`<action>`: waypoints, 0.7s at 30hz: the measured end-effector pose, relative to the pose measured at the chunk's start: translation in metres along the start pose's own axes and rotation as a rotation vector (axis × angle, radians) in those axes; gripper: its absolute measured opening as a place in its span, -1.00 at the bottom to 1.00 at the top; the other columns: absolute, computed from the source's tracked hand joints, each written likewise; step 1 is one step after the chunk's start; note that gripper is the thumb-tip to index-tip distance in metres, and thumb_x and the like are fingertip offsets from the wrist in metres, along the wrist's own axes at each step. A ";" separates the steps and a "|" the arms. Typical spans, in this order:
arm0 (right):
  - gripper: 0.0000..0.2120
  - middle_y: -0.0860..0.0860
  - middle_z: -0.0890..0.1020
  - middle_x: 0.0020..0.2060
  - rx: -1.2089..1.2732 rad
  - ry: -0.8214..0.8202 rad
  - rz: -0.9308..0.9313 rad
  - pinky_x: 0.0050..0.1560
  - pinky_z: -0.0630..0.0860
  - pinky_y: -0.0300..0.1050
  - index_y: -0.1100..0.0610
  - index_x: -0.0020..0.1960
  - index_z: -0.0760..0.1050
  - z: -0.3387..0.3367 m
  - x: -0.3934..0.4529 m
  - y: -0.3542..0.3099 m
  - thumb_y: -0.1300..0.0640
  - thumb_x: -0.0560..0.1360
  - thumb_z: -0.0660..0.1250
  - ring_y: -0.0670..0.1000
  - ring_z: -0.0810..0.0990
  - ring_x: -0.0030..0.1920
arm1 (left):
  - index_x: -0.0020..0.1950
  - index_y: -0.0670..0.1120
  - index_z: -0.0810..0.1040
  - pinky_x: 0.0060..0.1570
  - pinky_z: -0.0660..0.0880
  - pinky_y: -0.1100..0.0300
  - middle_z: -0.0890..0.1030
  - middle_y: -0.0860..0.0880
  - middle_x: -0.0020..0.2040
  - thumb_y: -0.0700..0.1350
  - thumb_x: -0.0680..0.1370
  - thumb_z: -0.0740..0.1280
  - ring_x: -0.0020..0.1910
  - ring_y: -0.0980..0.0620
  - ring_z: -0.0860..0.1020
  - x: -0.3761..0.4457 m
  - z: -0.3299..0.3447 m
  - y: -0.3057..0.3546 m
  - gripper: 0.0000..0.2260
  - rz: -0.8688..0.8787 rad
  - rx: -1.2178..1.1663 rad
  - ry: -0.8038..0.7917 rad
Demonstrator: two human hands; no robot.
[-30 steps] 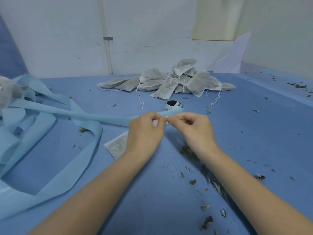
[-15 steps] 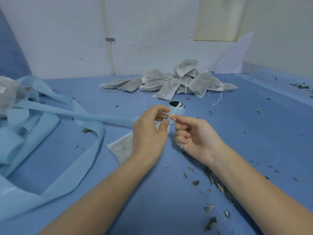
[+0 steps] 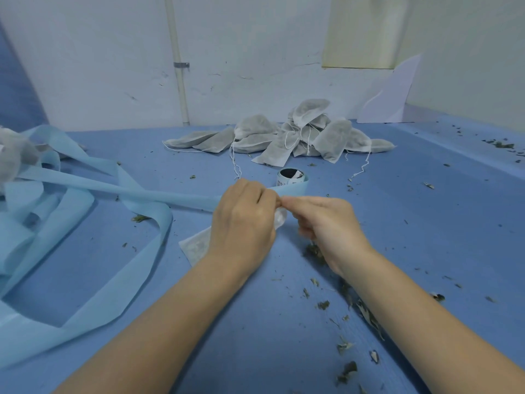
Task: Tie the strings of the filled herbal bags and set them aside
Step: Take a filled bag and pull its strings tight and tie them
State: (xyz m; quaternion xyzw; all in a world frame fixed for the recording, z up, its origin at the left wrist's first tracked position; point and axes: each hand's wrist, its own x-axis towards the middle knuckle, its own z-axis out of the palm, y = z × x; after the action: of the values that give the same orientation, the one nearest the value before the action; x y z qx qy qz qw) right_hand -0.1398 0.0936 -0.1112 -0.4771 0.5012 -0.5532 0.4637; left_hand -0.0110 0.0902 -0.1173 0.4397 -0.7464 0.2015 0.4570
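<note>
A filled white herbal bag (image 3: 196, 245) lies on the blue table in front of me, mostly hidden under my left hand (image 3: 244, 220). Its gathered neck (image 3: 280, 216) pokes out between my two hands. My left hand's fingers are curled over the neck and pinch the string there. My right hand (image 3: 326, 226) meets it fingertip to fingertip and pinches the bag's thin string, which is barely visible. A pile of several filled herbal bags (image 3: 295, 135) with loose white strings lies farther back near the wall.
Long light-blue fabric strips (image 3: 93, 191) sprawl across the left side and run behind my hands. A small roll (image 3: 291, 177) stands just beyond my fingers. Dried herb crumbs (image 3: 366, 311) litter the table on the right. A white wall closes the back.
My hands had parted with a small string loop between them; now they have closed together again over the bag's neck, the right hand turned palm-down.
</note>
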 end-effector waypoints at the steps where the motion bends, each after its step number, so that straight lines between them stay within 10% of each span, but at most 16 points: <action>1: -0.82 -0.10 0.40 -0.53 0.020 -0.010 0.003 -0.46 0.24 -0.27 0.15 -0.35 0.63 -0.001 0.001 0.001 0.21 0.43 0.45 -0.12 0.30 -0.52 | -0.34 -0.27 0.58 -0.42 0.46 0.06 0.52 -0.18 -0.41 -0.37 0.31 0.48 -0.42 -0.13 0.50 0.000 0.000 -0.001 -0.90 0.018 0.011 0.006; 8: -0.88 -0.05 0.58 -0.47 0.100 -0.027 -0.016 -0.40 0.46 -0.32 0.14 -0.31 0.68 -0.004 0.004 0.003 0.18 0.40 0.49 -0.13 0.45 -0.48 | -0.20 -0.22 0.63 -0.10 0.35 0.11 0.61 -0.16 -0.27 -0.24 0.47 0.33 -0.21 -0.18 0.52 0.001 0.000 0.002 -0.89 -0.186 -0.124 -0.063; 14: -0.88 0.15 0.69 -0.13 0.129 -0.095 -0.119 0.12 0.56 -0.11 0.20 -0.13 0.63 0.002 0.002 0.003 0.16 0.51 0.37 0.05 0.66 -0.07 | -0.10 0.06 0.58 0.02 0.12 0.27 0.38 0.15 -0.20 -0.05 0.56 0.28 0.01 0.05 0.28 0.009 -0.003 0.008 -0.90 -0.494 -0.329 -0.166; 21: -0.84 -0.04 0.56 -0.49 0.103 -0.100 -0.110 -0.27 0.44 -0.24 0.15 -0.18 0.43 0.014 0.004 0.003 0.15 0.57 0.28 -0.09 0.53 -0.42 | -0.15 0.08 0.48 0.09 0.11 0.18 0.41 0.12 -0.11 -0.03 0.58 0.25 0.15 0.06 0.29 0.015 -0.006 0.010 -0.89 -0.667 -0.449 -0.242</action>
State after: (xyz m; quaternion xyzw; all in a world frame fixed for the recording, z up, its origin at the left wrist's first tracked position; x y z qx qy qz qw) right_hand -0.1263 0.0875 -0.1131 -0.5065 0.4212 -0.5786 0.4810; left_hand -0.0189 0.0924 -0.1002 0.5673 -0.6366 -0.1784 0.4909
